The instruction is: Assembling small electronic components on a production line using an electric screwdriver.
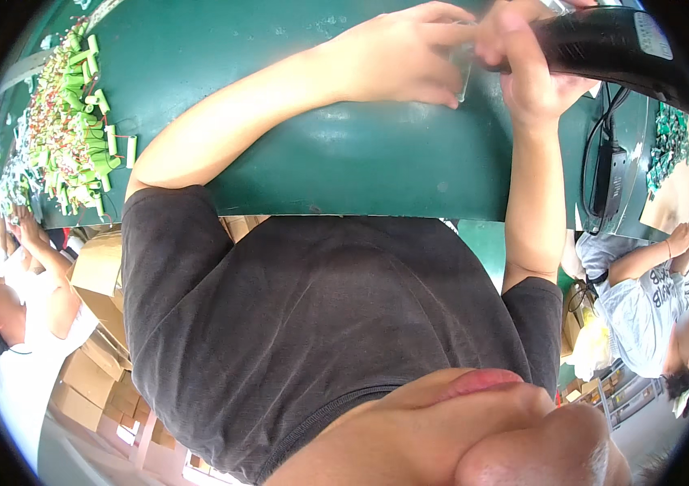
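Note:
At the upper middle, my left hand (405, 57) reaches across the green table. Its slightly blurred fingers curve around the edge of a clear, flat piece (464, 71). My right hand (535, 81) is close beside it, fingers bent and pressed together near that piece. A large black rounded device (604, 44) with a white label crosses in front of part of my right hand. What the right fingers grip is hidden, and I cannot tell whether they touch the device.
Green cylindrical cells with wires (77, 130) lie heaped at the left. At the right are a black power adapter (610, 178) with a cable and green circuit boards (669, 146). Other people sit at both sides. Cardboard boxes (89, 377) are stacked at the lower left.

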